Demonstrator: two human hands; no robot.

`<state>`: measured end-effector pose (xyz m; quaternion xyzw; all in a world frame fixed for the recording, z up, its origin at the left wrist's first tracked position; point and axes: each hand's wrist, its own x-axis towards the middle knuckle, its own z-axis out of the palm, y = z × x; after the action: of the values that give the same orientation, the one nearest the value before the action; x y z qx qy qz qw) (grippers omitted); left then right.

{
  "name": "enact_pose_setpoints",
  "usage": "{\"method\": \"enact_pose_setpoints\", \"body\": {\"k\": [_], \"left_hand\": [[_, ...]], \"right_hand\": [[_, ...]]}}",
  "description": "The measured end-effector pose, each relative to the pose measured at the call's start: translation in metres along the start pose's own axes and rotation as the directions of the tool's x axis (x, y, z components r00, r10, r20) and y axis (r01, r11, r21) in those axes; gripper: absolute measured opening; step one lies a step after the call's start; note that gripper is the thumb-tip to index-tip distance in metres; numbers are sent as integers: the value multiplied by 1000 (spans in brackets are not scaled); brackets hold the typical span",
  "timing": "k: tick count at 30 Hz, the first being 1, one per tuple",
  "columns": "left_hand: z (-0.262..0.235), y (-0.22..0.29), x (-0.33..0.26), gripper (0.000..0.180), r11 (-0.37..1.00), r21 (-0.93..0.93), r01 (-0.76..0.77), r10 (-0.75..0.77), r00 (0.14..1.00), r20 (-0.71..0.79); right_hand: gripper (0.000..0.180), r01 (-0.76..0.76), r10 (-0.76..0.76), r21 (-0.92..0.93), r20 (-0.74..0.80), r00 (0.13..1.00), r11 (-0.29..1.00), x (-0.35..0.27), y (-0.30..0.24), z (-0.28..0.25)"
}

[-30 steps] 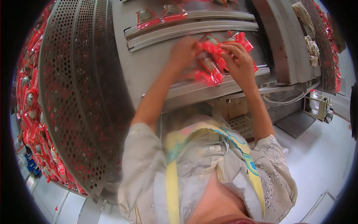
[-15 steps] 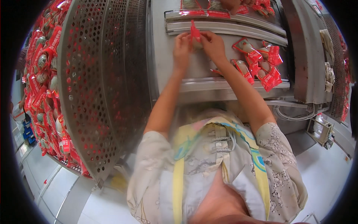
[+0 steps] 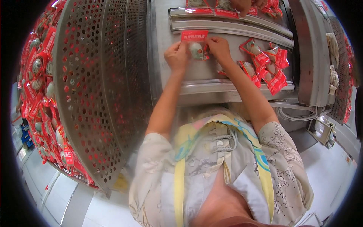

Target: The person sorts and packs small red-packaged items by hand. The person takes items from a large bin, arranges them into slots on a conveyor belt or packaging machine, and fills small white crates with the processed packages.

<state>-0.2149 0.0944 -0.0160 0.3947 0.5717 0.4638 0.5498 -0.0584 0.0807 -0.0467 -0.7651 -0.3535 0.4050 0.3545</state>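
Observation:
A clear plastic packet with a red top band (image 3: 196,50) is spread out between my hands, with a pale greenish egg-like item inside. My left hand (image 3: 176,56) pinches its left edge near the red band, fingers closed. On the opposite side, the fingers of my right hand (image 3: 219,49) are closed on the upper right edge. Beneath the packet lies the grey metal work surface (image 3: 166,72). Several similar packets (image 3: 264,64) are heaped on that surface, right of my right hand.
Metal rails (image 3: 227,28) cross the surface beyond my hands. Past them, another person's hand (image 3: 242,4) is among more red packets (image 3: 270,8). A perforated metal panel (image 3: 87,87) stands at left, with a large pile of packets (image 3: 41,94) behind it. Coiled cables (image 3: 298,113) hang at right.
The packet, narrow and bunched before, is now spread flat with its red band across the top. My left hand has moved left and slightly nearer; my right hand has shifted slightly.

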Motion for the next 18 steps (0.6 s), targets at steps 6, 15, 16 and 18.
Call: {"method": "enact_pose_setpoints", "body": {"k": [6, 15, 16, 18], "left_hand": [[-4, 1, 7, 15, 958, -59, 282, -276, 957, 92], [15, -11, 40, 27, 951, -53, 304, -297, 948, 116], [15, -12, 39, 30, 981, -54, 184, -177, 977, 115], [9, -11, 38, 29, 984, 172, 53, -60, 998, 36]], "right_hand": [[33, -56, 67, -174, 58, 996, 983, 15, -2, -3], [33, 79, -88, -68, -137, 987, 995, 25, -7, -5], [33, 67, -75, -69, -120, 990, 995, 25, -6, -5], [34, -23, 25, 72, -30, 999, 997, 23, -8, -6]]}}
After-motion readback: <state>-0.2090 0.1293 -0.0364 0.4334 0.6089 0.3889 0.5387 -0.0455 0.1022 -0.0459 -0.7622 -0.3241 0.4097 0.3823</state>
